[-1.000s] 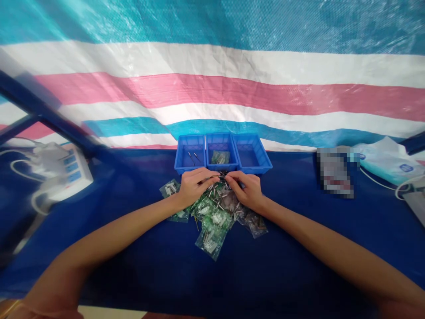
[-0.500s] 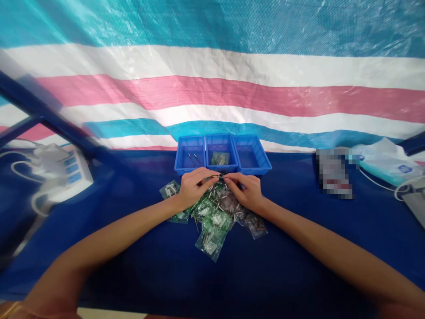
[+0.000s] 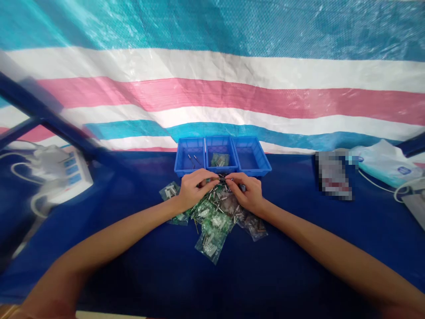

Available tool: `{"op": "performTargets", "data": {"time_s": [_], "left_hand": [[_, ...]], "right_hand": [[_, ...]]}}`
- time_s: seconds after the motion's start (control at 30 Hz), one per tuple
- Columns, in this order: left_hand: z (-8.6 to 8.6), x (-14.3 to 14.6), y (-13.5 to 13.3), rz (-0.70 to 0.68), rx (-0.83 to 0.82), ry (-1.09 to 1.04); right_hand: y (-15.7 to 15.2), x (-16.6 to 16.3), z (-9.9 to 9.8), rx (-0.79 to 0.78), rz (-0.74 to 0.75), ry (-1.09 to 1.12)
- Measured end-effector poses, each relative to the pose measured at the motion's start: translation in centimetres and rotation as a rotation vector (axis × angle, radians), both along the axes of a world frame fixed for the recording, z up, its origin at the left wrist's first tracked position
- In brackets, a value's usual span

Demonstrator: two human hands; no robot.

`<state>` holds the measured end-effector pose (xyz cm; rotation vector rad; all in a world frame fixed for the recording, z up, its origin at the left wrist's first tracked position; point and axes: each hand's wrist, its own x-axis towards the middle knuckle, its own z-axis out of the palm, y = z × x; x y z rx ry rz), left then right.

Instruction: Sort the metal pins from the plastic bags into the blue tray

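Over the pile, my left hand and my right hand face each other, fingertips pinched and a small gap apart. A thin metal rod spans that gap, lying roughly level, with one end in each hand. Whether it is one piece or two joined parts is too small to tell. Below the hands lies a heap of loose short metal rods mixed with clear plastic bags of small parts. One such bag sits beside my left wrist, and another is under my right wrist.
Behind my hands stand three blue bins: the left bin holds a few thin rods, the middle bin a small bag. The right bin adjoins them. A power strip is at left; a pixelated packet and tissue pack are at right.
My fingertips have shifted slightly, and the thin metal rod between them shows more plainly and lies level. The bins and bags have stayed in place.
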<state>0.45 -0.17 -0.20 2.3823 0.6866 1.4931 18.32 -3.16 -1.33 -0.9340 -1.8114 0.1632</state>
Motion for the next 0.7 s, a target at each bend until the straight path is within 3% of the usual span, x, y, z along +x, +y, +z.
{"op": "performTargets", "data": {"time_s": [0.7], "left_hand": [[-0.20,0.09,0.13,-0.011,0.029,0.040]], "right_hand": [[0.27,0.03,-0.55,0.017,-0.013,0.010]]}}
